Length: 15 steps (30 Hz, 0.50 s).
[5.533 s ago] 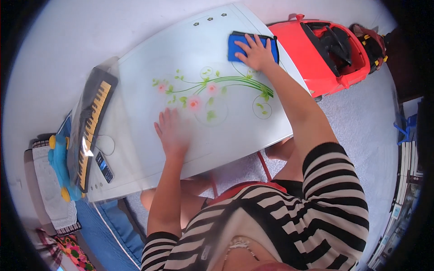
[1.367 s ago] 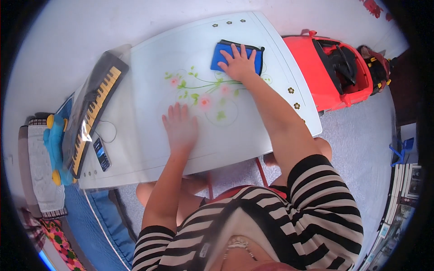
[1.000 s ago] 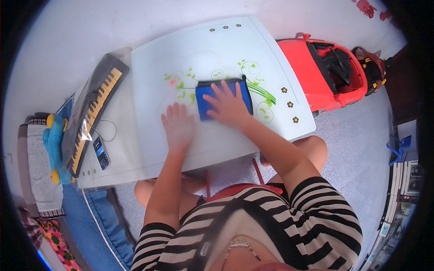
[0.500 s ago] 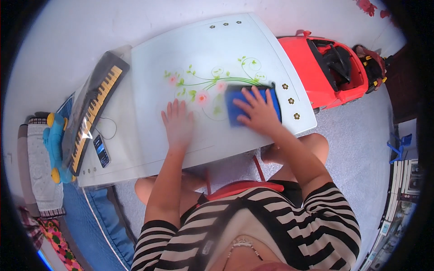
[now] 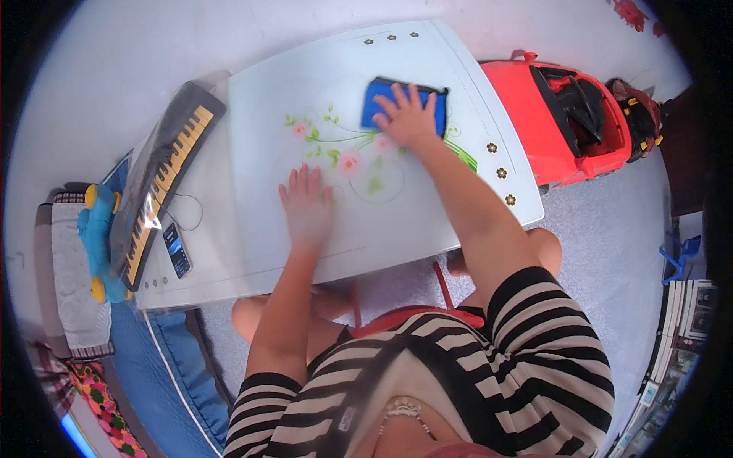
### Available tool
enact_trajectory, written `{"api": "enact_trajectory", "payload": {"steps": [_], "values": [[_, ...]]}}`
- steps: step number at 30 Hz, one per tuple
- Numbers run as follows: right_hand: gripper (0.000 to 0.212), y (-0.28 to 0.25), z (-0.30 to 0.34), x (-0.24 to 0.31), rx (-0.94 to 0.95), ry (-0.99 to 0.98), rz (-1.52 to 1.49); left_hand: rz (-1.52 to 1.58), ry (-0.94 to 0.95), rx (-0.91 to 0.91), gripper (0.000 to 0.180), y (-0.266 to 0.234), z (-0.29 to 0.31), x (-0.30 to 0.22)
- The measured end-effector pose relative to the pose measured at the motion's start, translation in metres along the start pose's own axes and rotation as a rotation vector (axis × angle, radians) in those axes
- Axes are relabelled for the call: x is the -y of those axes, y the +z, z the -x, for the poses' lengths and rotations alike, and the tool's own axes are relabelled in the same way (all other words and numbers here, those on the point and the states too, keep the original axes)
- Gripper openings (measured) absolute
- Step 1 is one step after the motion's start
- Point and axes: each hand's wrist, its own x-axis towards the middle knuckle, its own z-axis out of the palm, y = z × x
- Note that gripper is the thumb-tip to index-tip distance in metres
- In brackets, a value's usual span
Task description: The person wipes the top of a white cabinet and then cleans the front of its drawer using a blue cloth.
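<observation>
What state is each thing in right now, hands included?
Right hand: fingers spread, over the blue item
Blue black-edged item: flat, partly covered by the right hand
Left hand: open, palm down on the white tabletop
Keyboard: inside clear plastic cover, keys up
Phone: face up
Red toy car: open-topped

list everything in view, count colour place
table: 1, white with flower print, centre
cloth: 1, blue and black, on table
keyboard: 1, black with yellowish keys, table's left end
phone: 1, dark, beside keyboard
toy car: 1, red, right of table
toy: 1, blue and yellow, left of table
fabric: count unclear, blue, lower left
seat: 1, red, under person
shirt: 1, black-and-cream striped, on person
left hand: 1, bare, on table
right hand: 1, bare, on cloth
</observation>
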Motion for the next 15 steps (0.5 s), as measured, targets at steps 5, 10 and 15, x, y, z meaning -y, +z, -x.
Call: {"api": "enact_trajectory", "payload": {"steps": [5,10,15], "values": [[0.058,-0.010,0.079,0.051,0.015,-0.329,-0.065,-0.026,0.006,-0.005,0.045,0.006,0.002,0.003],[0.057,-0.043,0.182,0.036,0.083,-0.438,-0.111,-0.087,-0.048,0.098,0.045,-0.004,-0.001,-0.005],[0.057,-0.053,0.239,-0.031,0.113,-0.369,-0.193,-0.073,-0.004,0.025,0.046,0.006,0.004,0.003]]}}
